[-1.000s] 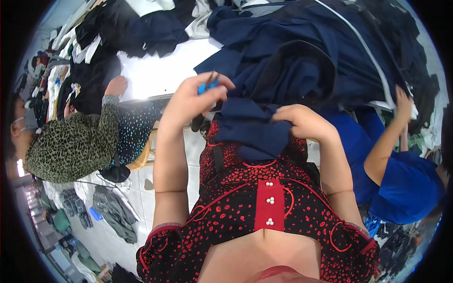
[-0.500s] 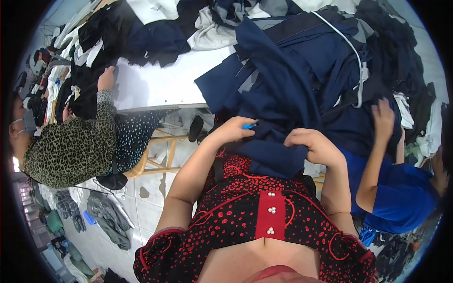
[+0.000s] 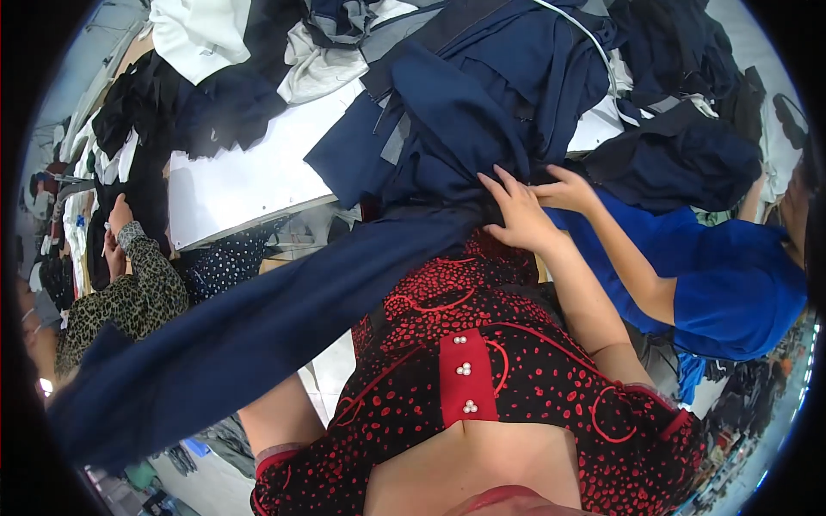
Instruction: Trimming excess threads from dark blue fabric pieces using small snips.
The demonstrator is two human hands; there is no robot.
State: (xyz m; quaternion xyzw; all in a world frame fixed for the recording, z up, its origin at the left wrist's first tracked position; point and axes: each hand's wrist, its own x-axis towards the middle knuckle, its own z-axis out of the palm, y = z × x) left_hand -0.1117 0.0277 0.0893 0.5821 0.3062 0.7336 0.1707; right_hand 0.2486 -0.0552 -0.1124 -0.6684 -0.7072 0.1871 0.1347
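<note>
A navy garment [image 3: 267,305], with a long part shaped like a trouser leg, stretches from my lap up to the far lower left, blurred at that end. My left hand is hidden behind this cloth; only my left upper arm shows below it. My right hand [image 3: 523,217] lies on the garment's bunched part at the table edge, fingers spread and straight. Close beside it, a co-worker's hand [image 3: 561,189] reaches in from the right and almost meets my fingers. More navy cloth [image 3: 460,112] is heaped just beyond.
A white table [image 3: 232,189] carries dark and white cloth pieces [image 3: 202,39]. A white cord [image 3: 594,43] curves over the heap. At right sits a person in a blue shirt [image 3: 731,284]; at left, a person in a leopard-print top [image 3: 120,297]. A dark bundle [image 3: 675,155] lies at right.
The navy garment's long part has swung out to the lower left, covering my left hand, which held a small blue tool. My right hand has moved up and left. The co-worker's hand has come closer.
</note>
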